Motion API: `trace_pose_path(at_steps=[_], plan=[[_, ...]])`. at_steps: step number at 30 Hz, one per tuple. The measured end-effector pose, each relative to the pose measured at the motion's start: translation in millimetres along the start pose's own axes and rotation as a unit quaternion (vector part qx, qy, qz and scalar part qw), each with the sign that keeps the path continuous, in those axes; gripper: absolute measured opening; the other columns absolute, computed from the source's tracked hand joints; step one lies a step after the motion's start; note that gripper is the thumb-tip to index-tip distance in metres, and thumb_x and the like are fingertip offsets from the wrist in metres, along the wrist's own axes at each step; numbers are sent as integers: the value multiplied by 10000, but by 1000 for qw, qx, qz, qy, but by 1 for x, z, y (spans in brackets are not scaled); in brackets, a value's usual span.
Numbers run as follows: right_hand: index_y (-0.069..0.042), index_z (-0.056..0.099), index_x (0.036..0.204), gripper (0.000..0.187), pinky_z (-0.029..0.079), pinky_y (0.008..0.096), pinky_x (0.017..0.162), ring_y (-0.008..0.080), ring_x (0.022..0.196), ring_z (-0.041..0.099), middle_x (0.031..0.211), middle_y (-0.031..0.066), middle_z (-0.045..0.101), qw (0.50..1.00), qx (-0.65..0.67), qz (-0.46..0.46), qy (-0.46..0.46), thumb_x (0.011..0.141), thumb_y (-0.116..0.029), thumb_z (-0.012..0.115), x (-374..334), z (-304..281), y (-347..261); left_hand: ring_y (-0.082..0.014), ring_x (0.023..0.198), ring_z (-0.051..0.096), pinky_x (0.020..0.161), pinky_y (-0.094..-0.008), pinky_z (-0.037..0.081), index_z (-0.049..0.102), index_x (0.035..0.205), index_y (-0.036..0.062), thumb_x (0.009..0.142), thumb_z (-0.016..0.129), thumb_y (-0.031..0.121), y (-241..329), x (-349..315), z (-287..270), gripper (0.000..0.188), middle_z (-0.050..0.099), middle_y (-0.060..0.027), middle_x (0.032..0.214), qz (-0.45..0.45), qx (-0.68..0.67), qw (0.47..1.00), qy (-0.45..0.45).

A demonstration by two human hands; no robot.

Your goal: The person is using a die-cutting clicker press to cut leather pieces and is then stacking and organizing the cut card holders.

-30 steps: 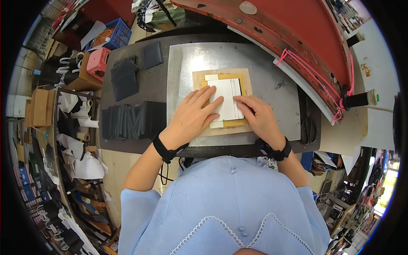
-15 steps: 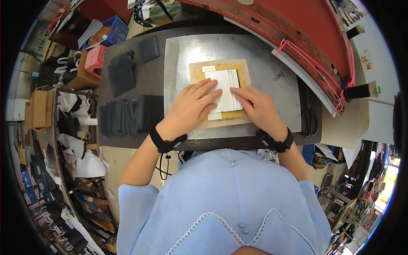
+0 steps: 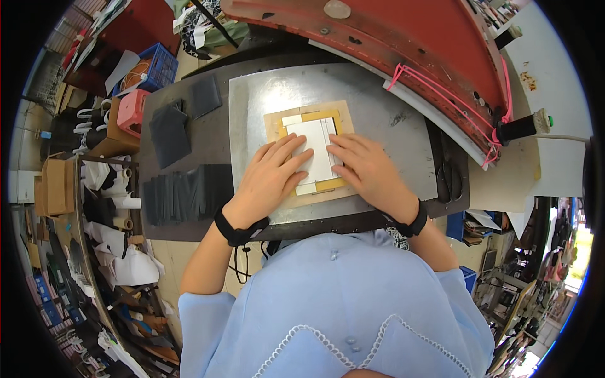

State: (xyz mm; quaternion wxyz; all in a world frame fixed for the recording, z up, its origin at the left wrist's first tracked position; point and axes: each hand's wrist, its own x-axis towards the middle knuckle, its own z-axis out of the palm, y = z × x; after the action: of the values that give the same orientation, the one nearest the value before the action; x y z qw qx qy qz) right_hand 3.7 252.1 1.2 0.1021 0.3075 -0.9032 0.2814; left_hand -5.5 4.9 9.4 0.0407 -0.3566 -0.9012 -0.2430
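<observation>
A white rectangular card with dark lines along its right side lies on a yellow panel, which sits on a tan board. Under them all is a shiny metal plate. My left hand rests flat on the card's left part, its fingers stretched out and slightly apart. Opposite it, my right hand reaches over the right edge with fingers extended, the tips touching the card and the panel. I see nothing held in either hand; whatever lies under the palms is hidden.
Black sheets lie fanned out on the dark table at left, with more black pieces behind. A red machine beam with pink cord slants across the far right. Black-handled scissors lie near the table's right edge.
My right hand's fingers, more curled at the card's right edge before, are now stretched out over it. My left hand stays on the card. The whole view has shifted slightly.
</observation>
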Motion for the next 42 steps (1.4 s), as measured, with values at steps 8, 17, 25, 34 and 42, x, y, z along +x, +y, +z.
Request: trace_pose_path(at_steps=[8, 17, 25, 34, 42], plan=[[36, 569, 1236, 407, 441, 410, 1010, 310, 1260, 519, 1355, 163, 563, 989, -146, -24, -15, 850, -93, 561, -4, 5, -17, -324, 1279, 505, 1029, -424, 422, 610, 1158, 64, 880, 679, 140, 9, 25, 5, 296, 563, -131, 1348, 10, 37, 999, 4], [39, 595, 1237, 420, 433, 427, 1021, 312, 1262, 520, 1332, 143, 582, 997, -72, -13, -15, 824, -42, 587, -18, -2, -26, -294, 1285, 505, 1093, -435, 379, 590, 1279, 88, 893, 684, 216, 6, 29, 0, 417, 562, -103, 1372, 51, 92, 994, -21], [67, 606, 1199, 396, 432, 432, 1038, 320, 1218, 546, 1285, 181, 604, 994, -98, -55, -8, 816, -35, 584, -32, -7, -36, -253, 1302, 499, 1158, -481, 299, 623, 1265, 117, 887, 690, 256, 9, 30, 2, 408, 585, -55, 1356, 68, 165, 984, -8], [-38, 493, 1423, 548, 362, 398, 1108, 280, 1327, 481, 1445, 149, 512, 873, -99, 200, 434, 943, -219, 684, -42, -125, 18, -262, 1319, 482, 1168, -478, 284, 660, 1226, 101, 933, 642, 262, 12, 27, 4, 334, 607, -64, 1308, 70, 173, 982, 4], [41, 489, 1335, 566, 413, 303, 1023, 187, 1125, 571, 1217, 131, 603, 806, 237, 204, 503, 880, -151, 765, -65, -213, 127, -313, 1335, 465, 1150, -463, 309, 581, 1315, 55, 941, 633, 212, 6, 19, 2, 409, 557, -126, 1377, 54, 63, 995, 60]])
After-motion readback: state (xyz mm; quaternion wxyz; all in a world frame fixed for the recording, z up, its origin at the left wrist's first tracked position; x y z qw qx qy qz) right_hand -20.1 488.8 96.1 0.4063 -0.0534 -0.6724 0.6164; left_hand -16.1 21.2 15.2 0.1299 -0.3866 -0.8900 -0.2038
